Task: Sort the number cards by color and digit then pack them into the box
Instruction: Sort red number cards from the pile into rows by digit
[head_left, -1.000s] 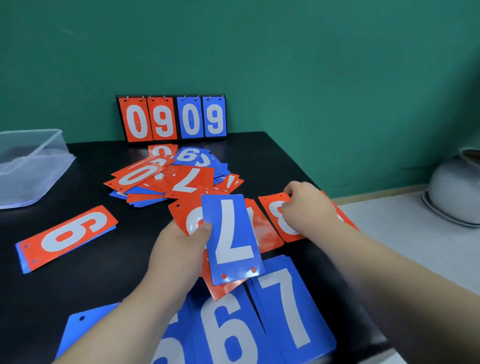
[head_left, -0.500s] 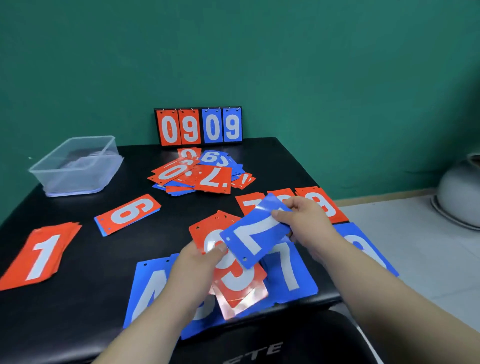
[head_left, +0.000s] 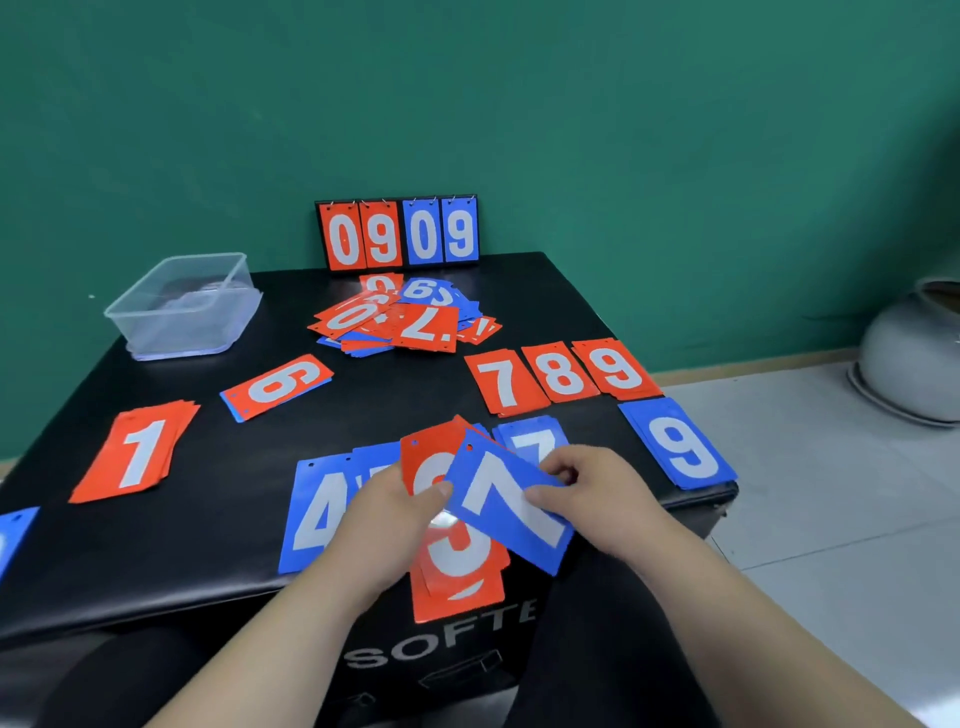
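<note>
- The right hand (head_left: 597, 499) is pinching a blue 7 card (head_left: 506, 501); its fingers are closed on the card's right edge, thumb on the printed face.
- The left hand (head_left: 387, 519) is gripping a fanned red stack (head_left: 457, 551), thumb pressed on the top card; the visible digit appears to be a 9, partly covered.
- The blue 7 card is lying tilted, its long axis running from 11 o'clock (punched end) to 5 o'clock, overlapping the red stack.
- The matching blue 7 pile (head_left: 530, 441) is lying on the surface (head_left: 234, 519) at 12 o'clock from the right hand, just beyond the fingers; the right hand is the nearer hand, so the placement probably falls to it.
- Judgement: the card is requiring a clockwise turn to match the pile's upright long axis before release.
- Other piles: blue 4 (head_left: 317, 514) at 9 o'clock of the left hand, red 7 (head_left: 501, 384), red 8 (head_left: 561, 371) and red 9 (head_left: 618, 369) at 12 o'clock, blue 9 (head_left: 680, 447) at 2 o'clock, red 1 (head_left: 137, 452) and red 6 (head_left: 278, 387) to the left.
- An unsorted heap (head_left: 400, 325) is lying far centre; the clear plastic box (head_left: 171, 332) is standing at 10 o'clock, well apart.
- Cards are thin, flat, glossy rectangular sheets with white numerals and punched holes at one short end; the surface is black and padded-looking.
</note>
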